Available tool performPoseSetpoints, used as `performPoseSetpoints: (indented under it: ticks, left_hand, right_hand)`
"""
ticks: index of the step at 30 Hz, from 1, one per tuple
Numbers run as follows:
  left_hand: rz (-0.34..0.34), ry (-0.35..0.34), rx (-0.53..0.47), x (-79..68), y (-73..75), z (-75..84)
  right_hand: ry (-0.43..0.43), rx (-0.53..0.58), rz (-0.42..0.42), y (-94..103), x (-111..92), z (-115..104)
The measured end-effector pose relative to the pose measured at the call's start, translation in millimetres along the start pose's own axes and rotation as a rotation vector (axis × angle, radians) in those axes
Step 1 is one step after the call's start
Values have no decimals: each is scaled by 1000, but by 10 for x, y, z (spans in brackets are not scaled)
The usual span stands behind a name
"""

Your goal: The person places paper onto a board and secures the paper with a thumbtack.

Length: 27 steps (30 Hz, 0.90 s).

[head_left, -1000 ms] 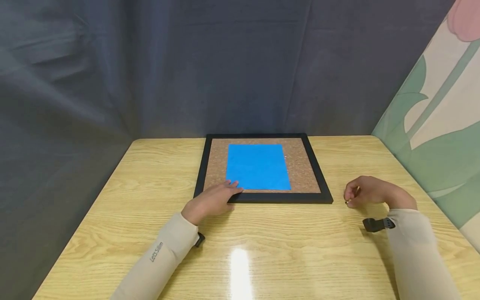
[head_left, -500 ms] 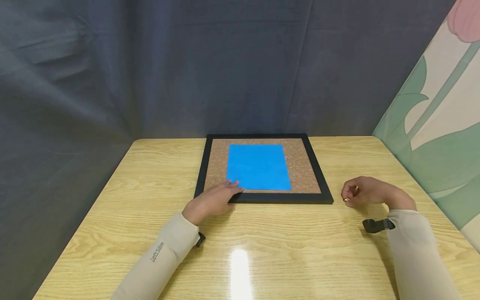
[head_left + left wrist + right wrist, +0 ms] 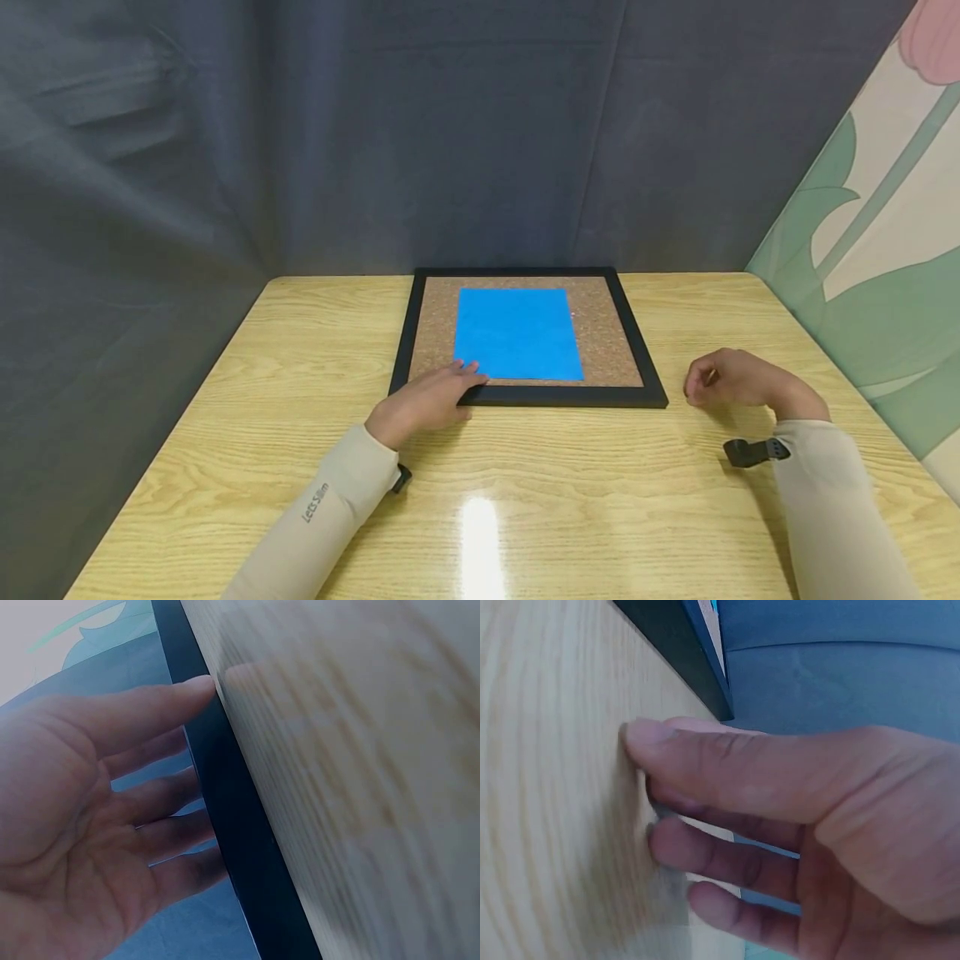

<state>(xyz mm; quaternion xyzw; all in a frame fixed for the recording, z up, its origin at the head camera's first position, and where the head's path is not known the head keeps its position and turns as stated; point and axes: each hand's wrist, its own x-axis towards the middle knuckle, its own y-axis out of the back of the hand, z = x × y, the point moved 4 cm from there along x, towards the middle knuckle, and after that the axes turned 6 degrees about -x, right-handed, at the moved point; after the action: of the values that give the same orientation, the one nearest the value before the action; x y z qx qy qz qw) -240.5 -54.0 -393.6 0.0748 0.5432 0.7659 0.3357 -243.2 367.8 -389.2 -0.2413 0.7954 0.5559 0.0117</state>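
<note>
A black-framed cork board lies on the table with a sheet of blue paper on its cork. My left hand rests across the front frame bar, fingers nearly straight and tips over the paper's near left corner. The left wrist view has that thumb against the outer side of the frame. Right of the board, low over the table, my right hand pinches thumb to index finger. The small gold-coloured piece glimpsed there earlier is now hidden by the fingers.
The wooden table spreads out in front of the board and to both sides. Dark cloth hangs behind and along the left. A panel with a painted flower borders the right side.
My right hand has shifted very slightly left and turned, and the gold glint at its fingertips has gone out of sight. The left hand and the board have stayed in place.
</note>
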Motion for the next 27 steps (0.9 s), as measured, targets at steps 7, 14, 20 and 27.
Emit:
performPoseSetpoints:
  ticks: [7, 14, 20, 27]
  left_hand:
    - [4, -6, 16, -7, 13, 17]
    - [9, -8, 25, 11, 16, 26]
    - [3, 3, 15, 19, -8, 2]
    - [10, 7, 17, 10, -11, -11]
  right_hand:
    - [-49, -40, 139, 59, 3, 3]
    - [-81, -78, 236, 108, 15, 12]
    - [-72, -79, 260, 115, 59, -3]
    - [-76, -62, 281, 113, 99, -18]
